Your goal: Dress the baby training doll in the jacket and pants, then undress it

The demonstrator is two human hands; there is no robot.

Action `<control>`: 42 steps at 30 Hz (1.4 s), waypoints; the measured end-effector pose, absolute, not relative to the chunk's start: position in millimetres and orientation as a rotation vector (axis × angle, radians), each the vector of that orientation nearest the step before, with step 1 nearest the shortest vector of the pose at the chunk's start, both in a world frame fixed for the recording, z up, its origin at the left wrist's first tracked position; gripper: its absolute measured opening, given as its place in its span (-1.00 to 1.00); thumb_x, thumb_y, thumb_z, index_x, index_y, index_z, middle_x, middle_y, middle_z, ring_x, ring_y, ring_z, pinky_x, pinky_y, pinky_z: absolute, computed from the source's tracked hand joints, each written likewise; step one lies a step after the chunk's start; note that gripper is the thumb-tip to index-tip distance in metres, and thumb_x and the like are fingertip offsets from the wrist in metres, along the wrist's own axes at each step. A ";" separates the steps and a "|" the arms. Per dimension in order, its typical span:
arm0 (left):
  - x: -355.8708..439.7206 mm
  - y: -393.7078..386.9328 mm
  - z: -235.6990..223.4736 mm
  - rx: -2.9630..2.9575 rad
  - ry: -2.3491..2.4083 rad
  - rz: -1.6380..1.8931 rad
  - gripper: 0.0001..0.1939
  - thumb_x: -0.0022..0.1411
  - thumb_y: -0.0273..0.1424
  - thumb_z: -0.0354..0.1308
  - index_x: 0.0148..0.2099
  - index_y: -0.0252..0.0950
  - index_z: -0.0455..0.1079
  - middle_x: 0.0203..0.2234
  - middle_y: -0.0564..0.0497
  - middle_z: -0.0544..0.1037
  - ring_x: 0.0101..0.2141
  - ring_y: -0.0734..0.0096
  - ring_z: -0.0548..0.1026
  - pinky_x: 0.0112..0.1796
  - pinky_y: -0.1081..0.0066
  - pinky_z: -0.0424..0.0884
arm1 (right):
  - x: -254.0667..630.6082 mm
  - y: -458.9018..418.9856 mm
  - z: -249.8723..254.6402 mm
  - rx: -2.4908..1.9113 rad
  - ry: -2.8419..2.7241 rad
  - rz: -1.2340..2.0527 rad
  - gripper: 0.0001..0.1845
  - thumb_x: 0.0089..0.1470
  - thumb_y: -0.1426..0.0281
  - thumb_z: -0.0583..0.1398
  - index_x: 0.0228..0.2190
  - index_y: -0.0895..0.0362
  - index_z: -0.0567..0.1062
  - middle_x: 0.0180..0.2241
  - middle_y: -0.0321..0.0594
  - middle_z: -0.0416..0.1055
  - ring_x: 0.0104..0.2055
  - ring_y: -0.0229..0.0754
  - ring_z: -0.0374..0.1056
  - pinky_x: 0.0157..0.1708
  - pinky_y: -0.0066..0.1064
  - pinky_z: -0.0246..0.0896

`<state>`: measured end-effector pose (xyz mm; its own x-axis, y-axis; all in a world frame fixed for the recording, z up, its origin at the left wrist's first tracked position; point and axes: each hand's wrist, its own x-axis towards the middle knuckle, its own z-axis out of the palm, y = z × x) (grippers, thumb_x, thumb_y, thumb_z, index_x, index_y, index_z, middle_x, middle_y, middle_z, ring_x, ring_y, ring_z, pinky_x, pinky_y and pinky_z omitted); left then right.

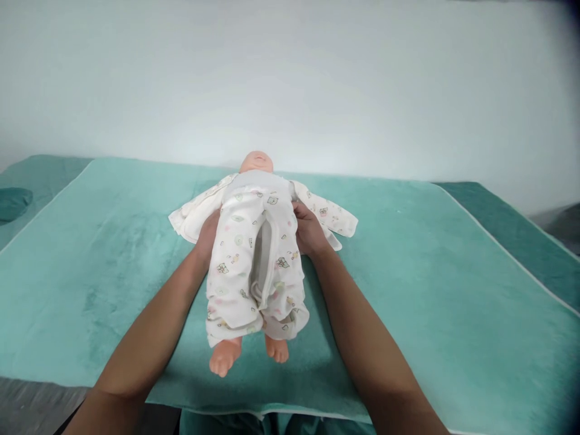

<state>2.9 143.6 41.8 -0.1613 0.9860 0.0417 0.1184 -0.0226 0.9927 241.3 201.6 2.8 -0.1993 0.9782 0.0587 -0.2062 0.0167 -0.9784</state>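
Note:
A baby doll (pixel 257 162) lies on its back, its head toward the wall and its bare feet (pixel 225 356) toward me. White printed baby pants (pixel 235 254) with an open crotch cover its legs and reach up to the belly. Under the doll a white printed baby shirt (pixel 336 217) is spread, its sleeves out to both sides. My left hand (pixel 209 232) is against the pants' left side, its fingers hidden behind the cloth. At the right side of the waist, my right hand (pixel 309 229) has its fingers closed on the pants' edge.
A green padded cover (pixel 408 290) lies under the doll. The white wall (pixel 290 78) rises right behind it. At the far left is a darker green bundle (pixel 14 204). A dark shape (pixel 564 229) shows at the right edge.

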 end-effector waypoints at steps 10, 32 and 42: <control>-5.9 158.6 27.9 1.331 1.438 1.419 -0.78 0.31 -0.17 0.16 -0.21 -0.22 0.39 -0.26 0.03 0.49 -0.21 0.32 0.42 -0.12 0.34 0.35 | 247.9 198.6 3.3 -0.899 -1.177 1.337 -0.70 0.00 0.11 0.32 -0.36 0.02 0.40 -0.46 -0.37 0.22 -0.42 -0.23 0.14 -0.40 -0.38 0.11; 0.4 197.3 28.2 1.715 1.759 1.374 -0.80 0.38 -0.32 0.12 -0.24 -0.16 0.12 -0.44 0.11 0.37 -0.40 0.33 0.36 -0.28 0.33 0.24 | 233.7 227.2 14.2 -1.215 -1.547 0.742 -0.80 0.19 0.23 0.21 -0.39 0.05 0.33 -0.47 -0.41 0.22 -0.38 -0.23 0.14 -0.30 -0.36 0.07; 1.0 217.3 14.5 1.723 1.734 1.454 -0.86 0.39 -0.28 0.12 -0.07 -0.18 0.27 -0.37 0.08 0.46 -0.32 0.31 0.45 -0.21 0.33 0.35 | 231.0 251.4 15.1 -1.229 -1.644 0.747 -0.77 0.22 0.18 0.17 -0.38 0.03 0.31 -0.46 -0.38 0.23 -0.36 -0.20 0.17 -0.25 -0.33 0.13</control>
<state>1.0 217.3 14.5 -0.2383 0.8720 0.4275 0.5728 -0.2293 0.7870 231.0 251.4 15.1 -0.0767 0.9469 0.3122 0.3873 0.3168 -0.8658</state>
